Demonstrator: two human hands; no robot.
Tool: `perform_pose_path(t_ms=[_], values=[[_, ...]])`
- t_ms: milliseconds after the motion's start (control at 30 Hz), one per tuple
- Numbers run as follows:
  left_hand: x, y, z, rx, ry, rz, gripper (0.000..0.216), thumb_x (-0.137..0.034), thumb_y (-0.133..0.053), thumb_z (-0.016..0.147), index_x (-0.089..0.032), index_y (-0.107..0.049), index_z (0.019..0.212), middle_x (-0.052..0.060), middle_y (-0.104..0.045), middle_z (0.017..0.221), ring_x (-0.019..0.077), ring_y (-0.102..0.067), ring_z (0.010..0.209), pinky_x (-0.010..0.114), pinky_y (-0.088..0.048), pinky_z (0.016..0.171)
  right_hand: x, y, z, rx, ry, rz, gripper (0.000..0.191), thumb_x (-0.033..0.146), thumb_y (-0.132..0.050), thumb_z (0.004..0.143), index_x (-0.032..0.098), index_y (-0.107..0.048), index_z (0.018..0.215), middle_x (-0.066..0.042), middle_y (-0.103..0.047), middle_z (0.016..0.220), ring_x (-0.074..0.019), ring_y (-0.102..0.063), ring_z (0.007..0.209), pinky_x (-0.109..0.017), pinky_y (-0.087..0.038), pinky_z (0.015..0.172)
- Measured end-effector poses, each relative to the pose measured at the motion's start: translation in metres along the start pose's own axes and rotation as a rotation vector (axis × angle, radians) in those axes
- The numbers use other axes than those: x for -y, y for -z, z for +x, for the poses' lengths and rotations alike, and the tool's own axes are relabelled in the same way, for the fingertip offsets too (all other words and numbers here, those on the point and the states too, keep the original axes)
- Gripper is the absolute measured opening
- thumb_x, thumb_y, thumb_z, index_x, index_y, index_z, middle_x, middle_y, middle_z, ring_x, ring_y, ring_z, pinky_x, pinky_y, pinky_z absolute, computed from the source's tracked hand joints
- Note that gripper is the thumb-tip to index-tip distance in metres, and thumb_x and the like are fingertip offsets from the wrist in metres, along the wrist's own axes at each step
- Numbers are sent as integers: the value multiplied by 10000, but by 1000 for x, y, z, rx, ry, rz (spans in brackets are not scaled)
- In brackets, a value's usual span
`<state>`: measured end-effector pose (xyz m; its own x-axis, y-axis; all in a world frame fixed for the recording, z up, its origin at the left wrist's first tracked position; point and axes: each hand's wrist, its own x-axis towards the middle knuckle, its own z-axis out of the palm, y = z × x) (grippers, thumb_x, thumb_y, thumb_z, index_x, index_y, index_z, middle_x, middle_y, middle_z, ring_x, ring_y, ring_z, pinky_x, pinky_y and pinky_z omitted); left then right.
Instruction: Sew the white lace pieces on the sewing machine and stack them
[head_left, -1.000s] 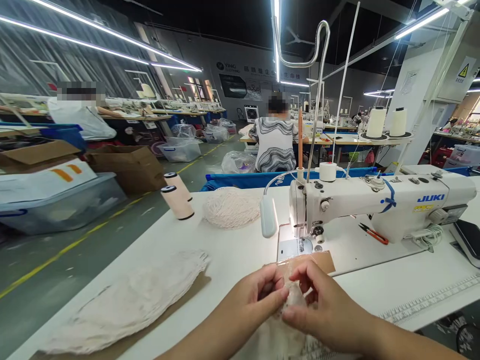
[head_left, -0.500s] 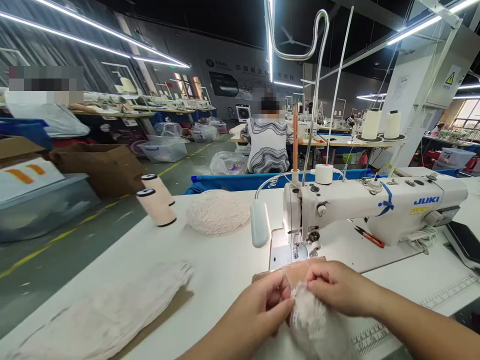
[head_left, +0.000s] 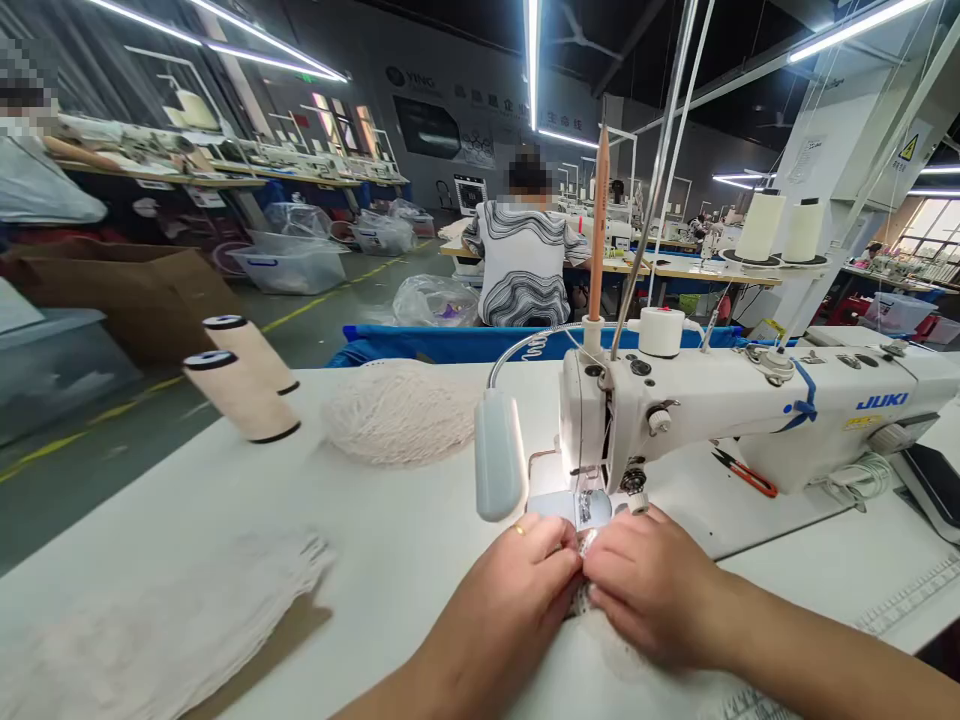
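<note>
Just in front of the needle area of a white sewing machine (head_left: 679, 400), my two hands meet over the table. My left hand (head_left: 517, 585), with a ring on one finger, is closed on the near end of a strip of white lacy fabric (head_left: 589, 543). Gripping the same fabric from the other side is my right hand (head_left: 664, 590). Both sets of fingertips are pinched together, and most of the fabric is hidden under them. Beyond the fingers is the metal needle plate (head_left: 551, 506), lit by a small lamp (head_left: 499, 455).
A mound of white lace (head_left: 405, 415) and a layered pile of white fabric (head_left: 172, 620) lie on the left. Two thread cones (head_left: 244, 400) are beyond them. Orange-handled snips (head_left: 746, 472) rest under the machine arm. A ruler (head_left: 911, 598) lies at right. Another person (head_left: 525, 265) sits ahead.
Both hands have moved forward with the white fabric, closer to the needle plate, and drawn together. The brown sheet seen beneath them before is out of sight. The camera view has shifted.
</note>
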<state>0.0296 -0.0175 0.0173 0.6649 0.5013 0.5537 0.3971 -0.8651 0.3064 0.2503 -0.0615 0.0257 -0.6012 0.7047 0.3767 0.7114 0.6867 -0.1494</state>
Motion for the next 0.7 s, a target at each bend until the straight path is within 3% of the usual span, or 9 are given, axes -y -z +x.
perform_pose_path(t_ms=[200, 433, 700], values=[[9, 1, 3, 0, -220, 169, 315, -65, -450, 1079, -177, -688, 906, 44, -757, 900, 210, -616, 741, 344, -487, 672, -20, -6, 0, 31, -63, 114, 170, 116, -574, 1009, 222, -677, 1093, -90, -756, 1160, -257, -654, 1037, -387, -499, 896], [7, 5, 5, 8, -195, 158, 346, -4, -418, 1012, -208, -672, 895, 31, -707, 777, 211, -579, 670, 331, -453, 606, -23, -2, -1, 10, -100, 125, 254, 100, -607, 997, 223, -721, 1188, -101, -758, 1316, -266, -695, 1151, -394, -565, 991], [8, 5, 5, 20, -218, 179, 353, -37, -406, 1051, -195, -714, 986, 66, -734, 903, 235, -649, 796, 339, -487, 672, -24, -2, 0, -35, -98, 21, 256, 92, -616, 977, 227, -737, 1157, -94, -773, 1312, -273, -689, 1066, -395, -566, 953]])
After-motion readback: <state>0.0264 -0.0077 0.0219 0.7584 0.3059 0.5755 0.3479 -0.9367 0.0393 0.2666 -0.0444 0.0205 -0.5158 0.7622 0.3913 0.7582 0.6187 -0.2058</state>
